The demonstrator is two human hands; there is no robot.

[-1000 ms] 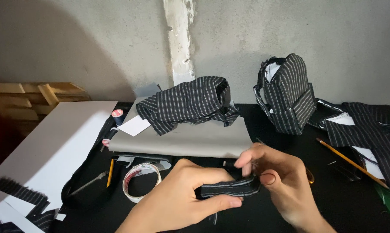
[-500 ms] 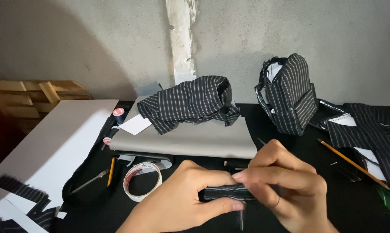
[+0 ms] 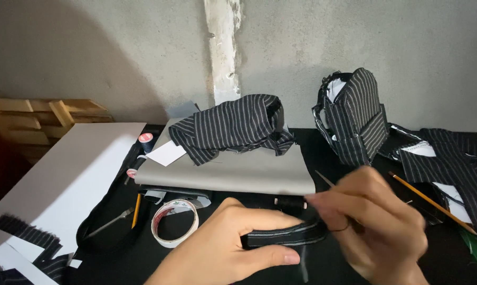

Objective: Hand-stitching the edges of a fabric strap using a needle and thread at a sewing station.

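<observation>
My left hand [image 3: 222,248] grips a narrow folded strip of black pinstriped fabric [image 3: 286,235] between thumb and fingers, low in the middle of the view. My right hand [image 3: 375,221] is closed at the strip's right end, fingertips pinched together; it is motion-blurred, and what it pinches is too small to tell. A small dark thread spool [image 3: 290,202] lies just behind the strip on the black table [image 3: 122,258].
A grey folded sheet [image 3: 233,171] carries a pinstriped fabric bundle [image 3: 233,126]. A pinstriped bag [image 3: 354,119] stands at the right, with more pinstriped pieces [image 3: 455,163] and a pencil [image 3: 431,202]. A tape roll [image 3: 174,221], white board [image 3: 64,174] and wooden pallet [image 3: 43,113] sit left.
My right hand has shifted from over the strip to its right end and lifted a little. The left hand keeps its hold on the strip.
</observation>
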